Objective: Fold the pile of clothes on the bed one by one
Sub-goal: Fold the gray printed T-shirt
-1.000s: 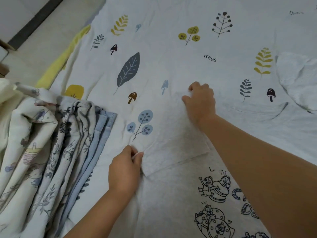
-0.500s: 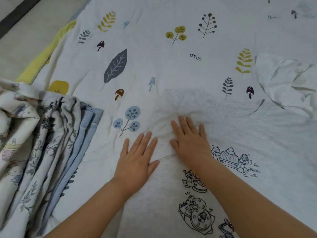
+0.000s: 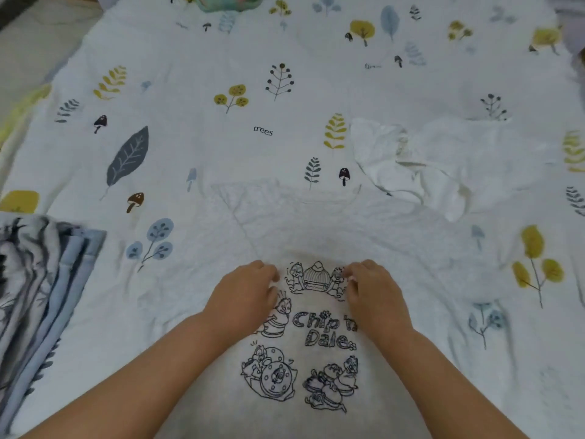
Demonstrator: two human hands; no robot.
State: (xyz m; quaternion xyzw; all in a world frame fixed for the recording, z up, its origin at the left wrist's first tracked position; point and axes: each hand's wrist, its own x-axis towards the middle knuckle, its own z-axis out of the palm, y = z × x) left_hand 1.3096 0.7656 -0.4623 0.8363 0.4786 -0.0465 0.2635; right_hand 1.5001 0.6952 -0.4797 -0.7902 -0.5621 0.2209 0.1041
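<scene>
Grey shirt (image 3: pixel 316 236) lies between crumpled bedding (image 3: pixel 47 280) and white garment (image 3: pixel 411 160).

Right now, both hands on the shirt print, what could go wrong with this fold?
1. The crumpled right sleeve isn't flattened; folding now may trap creases.
2. Left hand and right hand sit close together mid-chest on the grey T-shirt, which could bunch it.
3. The patterned fabric pile lies close on the left and may snag a fold swung that way.

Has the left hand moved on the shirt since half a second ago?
Yes. The left hand shifted rightward, from the plain fabric to beside the shirt's cartoon print.
</scene>
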